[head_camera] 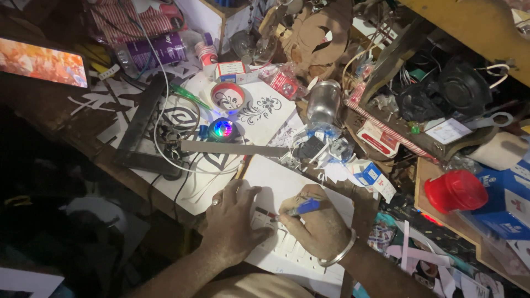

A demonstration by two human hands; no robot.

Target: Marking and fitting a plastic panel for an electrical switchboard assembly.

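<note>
A blue pen (302, 207) is gripped in the clenched fingers of the right hand (314, 223), its tip set on the flat white sheet (287, 185) at lower centre. The sheet is pinned by the left hand (234, 221), fingers spread flat, grasping nothing. Just above, a long grey metal ruler (234, 148) is laid flat; a glowing round light (223, 128) is seen beyond it.

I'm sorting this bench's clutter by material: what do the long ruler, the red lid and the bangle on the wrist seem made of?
Ruler: looks like metal, a dull grey flat strip with a faint sheen.
Red lid: probably plastic, glossy, slightly translucent, ribbed around its side.
Bangle on the right hand: likely steel or silver, a thin ring with a bright polished glint.
</note>
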